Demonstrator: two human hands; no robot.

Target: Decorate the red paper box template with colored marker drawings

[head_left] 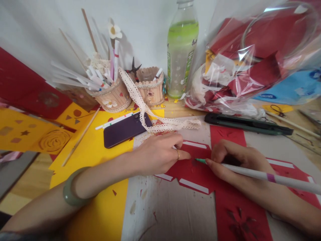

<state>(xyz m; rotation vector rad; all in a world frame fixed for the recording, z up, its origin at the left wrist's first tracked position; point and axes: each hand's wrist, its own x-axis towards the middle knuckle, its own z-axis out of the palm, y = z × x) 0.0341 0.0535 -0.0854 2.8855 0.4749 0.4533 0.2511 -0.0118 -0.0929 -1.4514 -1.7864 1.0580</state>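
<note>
A flat red paper cutout (200, 174) with white strips along its flaps lies in front of me, partly over a long red strip (238, 201). My left hand (160, 152) rests on it with curled fingers, one of them stretched along the paper. A small white bit shows between those fingers; what it belongs to is hidden. In my right hand (233, 159) is a slim white pen (253, 172) with a purple band, pinched near its green tip. That tip is at the middle of the cutout, close to my left fingertip.
Behind my left hand are a dark phone (125, 132), lace ribbon (170, 124) and two wooden-stick holders (112, 97). A green-labelled bottle (183, 50), a plastic bag (240, 73) of scraps and a dark utility knife (248, 124) lie further right. Yellow paper (100, 214) spreads at left.
</note>
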